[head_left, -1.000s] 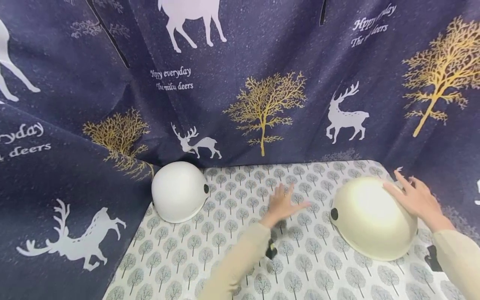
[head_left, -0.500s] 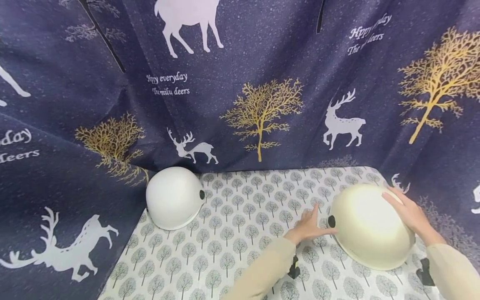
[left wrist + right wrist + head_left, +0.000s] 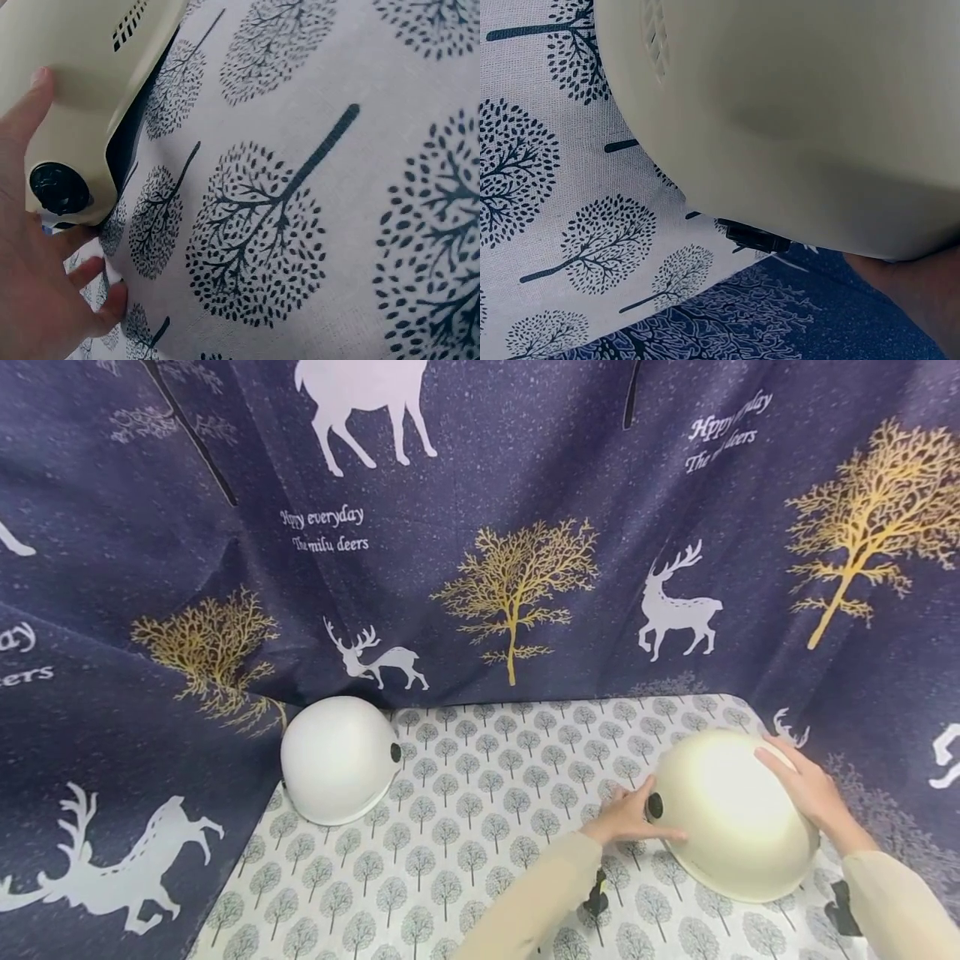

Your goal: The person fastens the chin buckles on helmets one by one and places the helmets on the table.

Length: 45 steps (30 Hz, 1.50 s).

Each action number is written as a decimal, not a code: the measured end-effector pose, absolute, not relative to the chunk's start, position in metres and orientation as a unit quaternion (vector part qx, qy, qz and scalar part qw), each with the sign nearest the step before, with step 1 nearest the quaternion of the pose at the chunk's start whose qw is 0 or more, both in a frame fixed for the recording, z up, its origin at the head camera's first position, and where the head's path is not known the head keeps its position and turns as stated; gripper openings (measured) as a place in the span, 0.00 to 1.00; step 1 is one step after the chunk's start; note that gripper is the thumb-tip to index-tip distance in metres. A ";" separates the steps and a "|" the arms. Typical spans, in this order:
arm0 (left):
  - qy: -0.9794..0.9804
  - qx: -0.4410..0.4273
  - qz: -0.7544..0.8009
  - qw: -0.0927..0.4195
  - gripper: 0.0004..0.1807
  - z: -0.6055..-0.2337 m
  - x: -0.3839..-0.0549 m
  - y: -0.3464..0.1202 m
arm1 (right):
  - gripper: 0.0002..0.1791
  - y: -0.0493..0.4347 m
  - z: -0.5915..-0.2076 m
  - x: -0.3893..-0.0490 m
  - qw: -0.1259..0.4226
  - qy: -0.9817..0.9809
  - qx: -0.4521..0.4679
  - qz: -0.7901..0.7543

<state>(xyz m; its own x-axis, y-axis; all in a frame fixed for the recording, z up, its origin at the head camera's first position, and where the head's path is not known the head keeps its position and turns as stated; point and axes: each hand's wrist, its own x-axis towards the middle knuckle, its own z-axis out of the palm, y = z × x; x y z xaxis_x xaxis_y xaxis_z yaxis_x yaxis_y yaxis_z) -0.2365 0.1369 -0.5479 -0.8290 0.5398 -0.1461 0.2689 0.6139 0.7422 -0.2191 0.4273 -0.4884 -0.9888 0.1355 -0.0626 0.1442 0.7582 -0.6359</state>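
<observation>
A cream helmet sits shell up on the tree-print cloth at the right, a round black fitting at its left end. My left hand holds that end, its thumb on the shell and other fingers round the fitting's far side. In the left wrist view the thumb presses the shell while some fingers curl by the rim. On the far right side, my right hand grips the shell. Most of that hand is hidden behind the helmet in the right wrist view.
A white helmet stands shell up at the back left of the cloth-covered table. Dark blue curtains with deer and trees hang at the back and along both sides.
My left hand has moved right across the cloth and taken hold of the cream helmet's left end. My right hand's fingers have settled onto the shell. The whole view has shifted slightly.
</observation>
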 end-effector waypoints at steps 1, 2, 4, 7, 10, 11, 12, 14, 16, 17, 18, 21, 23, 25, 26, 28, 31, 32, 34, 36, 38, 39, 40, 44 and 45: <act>0.875 0.223 0.385 0.190 0.58 -0.547 -0.236 0.137 | 0.42 0.427 -0.488 -0.219 0.003 0.937 0.077 -0.339; 0.872 0.216 0.393 0.197 0.58 -0.546 -0.236 0.137 | 0.42 0.427 -0.488 -0.219 0.002 0.937 0.078 -0.340; 0.868 0.208 0.401 0.205 0.57 -0.544 -0.236 0.138 | 0.41 0.428 -0.488 -0.218 0.000 0.936 0.079 -0.344; 0.864 0.212 0.408 0.205 0.56 -0.545 -0.239 0.139 | 0.41 0.429 -0.487 -0.218 -0.002 0.935 0.081 -0.345; 0.858 0.232 0.418 0.187 0.55 -0.548 -0.244 0.138 | 0.41 0.430 -0.487 -0.219 0.001 0.934 0.077 -0.348; 0.857 0.238 0.420 0.180 0.54 -0.550 -0.246 0.138 | 0.41 0.430 -0.486 -0.219 0.004 0.934 0.075 -0.350; 0.855 0.243 0.422 0.175 0.54 -0.551 -0.248 0.137 | 0.41 0.431 -0.486 -0.219 0.007 0.933 0.073 -0.352; 0.857 0.247 0.420 0.170 0.53 -0.555 -0.251 0.136 | 0.41 0.432 -0.487 -0.219 0.013 0.932 0.067 -0.356; 0.856 0.250 0.419 0.172 0.52 -0.558 -0.253 0.136 | 0.42 0.435 -0.487 -0.217 0.027 0.931 0.059 -0.359; 0.856 0.253 0.416 0.174 0.52 -0.559 -0.254 0.136 | 0.42 0.437 -0.487 -0.216 0.033 0.932 0.057 -0.357; 0.855 0.257 0.416 0.176 0.52 -0.559 -0.254 0.136 | 0.43 0.439 -0.487 -0.215 0.039 0.933 0.055 -0.355; 0.849 0.263 0.421 0.181 0.52 -0.558 -0.255 0.137 | 0.44 0.446 -0.484 -0.214 0.063 0.931 0.048 -0.357; 0.850 0.255 0.421 0.186 0.51 -0.555 -0.255 0.137 | 0.45 0.449 -0.482 -0.216 0.077 0.930 0.043 -0.356; 0.853 0.244 0.421 0.191 0.50 -0.552 -0.256 0.137 | 0.45 0.450 -0.479 -0.219 0.090 0.930 0.037 -0.353; 0.852 0.237 0.425 0.194 0.50 -0.552 -0.256 0.136 | 0.44 0.450 -0.478 -0.219 0.096 0.931 0.034 -0.351; 0.847 0.224 0.439 0.201 0.50 -0.552 -0.256 0.135 | 0.44 0.448 -0.477 -0.221 0.101 0.932 0.029 -0.346; 0.826 0.199 0.482 0.216 0.48 -0.554 -0.257 0.133 | 0.45 0.442 -0.477 -0.221 0.104 0.933 0.028 -0.342; 0.817 0.190 0.498 0.220 0.47 -0.555 -0.257 0.131 | 0.46 0.439 -0.477 -0.222 0.104 0.933 0.027 -0.344; 0.803 0.176 0.523 0.226 0.47 -0.555 -0.258 0.128 | 0.46 0.434 -0.477 -0.223 0.101 0.932 0.027 -0.347; 0.792 0.168 0.542 0.227 0.46 -0.556 -0.258 0.124 | 0.46 0.430 -0.477 -0.225 0.097 0.932 0.023 -0.350; 0.781 0.166 0.558 0.226 0.46 -0.557 -0.258 0.120 | 0.45 0.427 -0.477 -0.226 0.095 0.929 0.018 -0.356; 0.777 0.165 0.564 0.226 0.46 -0.557 -0.258 0.118 | 0.45 0.425 -0.477 -0.227 0.094 0.929 0.016 -0.357; 0.774 0.164 0.569 0.225 0.46 -0.558 -0.258 0.115 | 0.45 0.422 -0.477 -0.227 0.095 0.928 0.011 -0.360; 0.762 0.158 0.586 0.228 0.47 -0.560 -0.258 0.101 | 0.43 0.410 -0.477 -0.229 0.088 0.926 -0.011 -0.367; 0.760 0.157 0.589 0.226 0.47 -0.560 -0.258 0.097 | 0.42 0.406 -0.476 -0.229 0.082 0.926 -0.015 -0.368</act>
